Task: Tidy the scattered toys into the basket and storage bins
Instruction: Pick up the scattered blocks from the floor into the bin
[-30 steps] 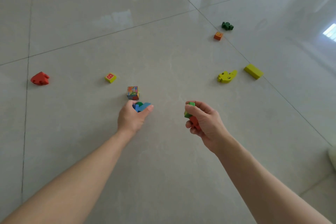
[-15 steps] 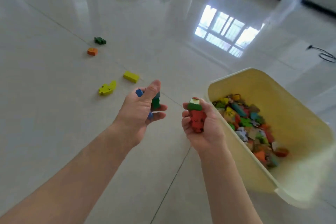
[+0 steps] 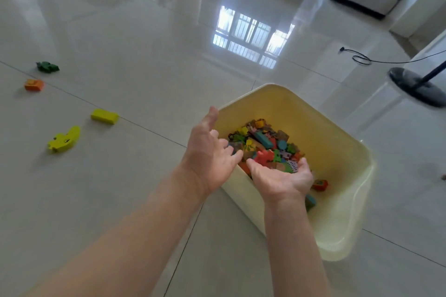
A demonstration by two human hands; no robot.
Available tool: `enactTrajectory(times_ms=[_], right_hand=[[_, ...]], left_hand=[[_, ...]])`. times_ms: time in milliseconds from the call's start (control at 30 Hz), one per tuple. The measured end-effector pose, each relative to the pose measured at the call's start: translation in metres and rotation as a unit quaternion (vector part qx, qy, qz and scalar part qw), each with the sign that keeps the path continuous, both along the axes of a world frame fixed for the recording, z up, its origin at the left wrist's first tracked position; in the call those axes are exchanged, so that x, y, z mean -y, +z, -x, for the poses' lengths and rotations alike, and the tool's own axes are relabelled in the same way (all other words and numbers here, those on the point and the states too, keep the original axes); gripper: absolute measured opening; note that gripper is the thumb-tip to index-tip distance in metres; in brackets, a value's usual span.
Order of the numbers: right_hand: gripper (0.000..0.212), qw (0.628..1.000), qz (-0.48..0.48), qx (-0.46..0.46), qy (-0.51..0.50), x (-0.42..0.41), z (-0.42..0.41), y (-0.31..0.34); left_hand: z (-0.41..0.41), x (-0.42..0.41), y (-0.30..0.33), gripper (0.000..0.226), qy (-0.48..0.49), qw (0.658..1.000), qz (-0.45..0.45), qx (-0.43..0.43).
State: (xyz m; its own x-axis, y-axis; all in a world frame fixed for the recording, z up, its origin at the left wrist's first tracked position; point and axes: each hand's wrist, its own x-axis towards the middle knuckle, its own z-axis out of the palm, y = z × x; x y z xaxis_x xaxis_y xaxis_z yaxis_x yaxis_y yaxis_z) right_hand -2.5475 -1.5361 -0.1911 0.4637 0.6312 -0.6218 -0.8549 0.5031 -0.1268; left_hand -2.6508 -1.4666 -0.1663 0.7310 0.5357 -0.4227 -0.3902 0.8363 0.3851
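On the glossy tiled floor [image 3: 144, 176], at the right of the scene, stands a pale yellow bin [image 3: 337, 152], and a heap of colourful toys [image 3: 265, 147] lies on its bottom. Both bare forearms reach from the near edge toward this bin. The left hand [image 3: 210, 159] is over the bin's near left rim with its fingers spread apart and holds nothing. The right hand [image 3: 282, 178] is just beside it, inside the bin above the toys, palm up, fingers relaxed and apart, also with nothing in it. Far right, a black fan base [image 3: 420, 84] stands on the floor. At the left lie four toys, well apart from the bin: a yellow animal [image 3: 64, 139], a yellow block [image 3: 104, 116], farther away an orange block [image 3: 33, 85] and a green animal [image 3: 47, 66].
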Motion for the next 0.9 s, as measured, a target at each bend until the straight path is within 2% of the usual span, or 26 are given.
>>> enactTrajectory(times_ms=[100, 167, 300, 433, 500, 567, 600, 667, 733, 800, 900], right_hand=[[0.086, 0.999, 0.023, 0.025, -0.014, -0.012, 0.019, 0.009], [0.078, 0.998, 0.024, 0.063, 0.012, -0.029, 0.042, 0.013], [0.049, 0.978, 0.067, 0.174, 0.095, -0.064, 0.094, 0.004], [0.022, 0.943, 0.114, 0.199, 0.242, -0.097, 0.162, -0.024], [0.018, 0.912, 0.116, 0.201, 0.337, -0.109, 0.207, -0.036], [0.016, 0.873, 0.105, 0.216, 0.425, -0.112, 0.251, -0.045], [0.016, 0.846, 0.091, 0.229, 0.473, -0.112, 0.278, -0.047], [0.016, 0.784, 0.057, 0.273, 0.555, -0.112, 0.325, -0.047], [0.016, 0.704, 0.024, 0.349, 0.618, -0.114, 0.362, -0.053], [0.017, 0.592, -0.009, 0.453, 0.667, -0.117, 0.399, -0.064], [0.026, 0.385, -0.046, 0.623, 0.679, -0.122, 0.437, -0.085]], left_hand=[[0.026, -0.012, -0.004, 0.076, 0.034, 0.999, -0.007, -0.028], [0.053, -0.026, -0.009, 0.07, 0.067, 0.996, -0.012, -0.062], [0.124, -0.049, -0.031, 0.047, 0.117, 0.972, -0.032, -0.199], [0.222, -0.063, -0.049, 0.042, 0.121, 0.908, -0.036, -0.399], [0.275, -0.067, -0.043, 0.037, 0.115, 0.856, -0.063, -0.501], [0.321, -0.069, -0.026, 0.019, 0.106, 0.8, -0.097, -0.582], [0.348, -0.067, -0.014, 0.01, 0.109, 0.771, -0.11, -0.618], [0.396, -0.063, 0.004, 0.015, 0.122, 0.726, -0.136, -0.663], [0.436, -0.056, 0.015, 0.016, 0.114, 0.693, -0.146, -0.697], [0.479, -0.044, 0.017, 0.016, 0.09, 0.659, -0.139, -0.734], [0.531, -0.027, 0.015, 0.013, 0.067, 0.624, -0.122, -0.769]])
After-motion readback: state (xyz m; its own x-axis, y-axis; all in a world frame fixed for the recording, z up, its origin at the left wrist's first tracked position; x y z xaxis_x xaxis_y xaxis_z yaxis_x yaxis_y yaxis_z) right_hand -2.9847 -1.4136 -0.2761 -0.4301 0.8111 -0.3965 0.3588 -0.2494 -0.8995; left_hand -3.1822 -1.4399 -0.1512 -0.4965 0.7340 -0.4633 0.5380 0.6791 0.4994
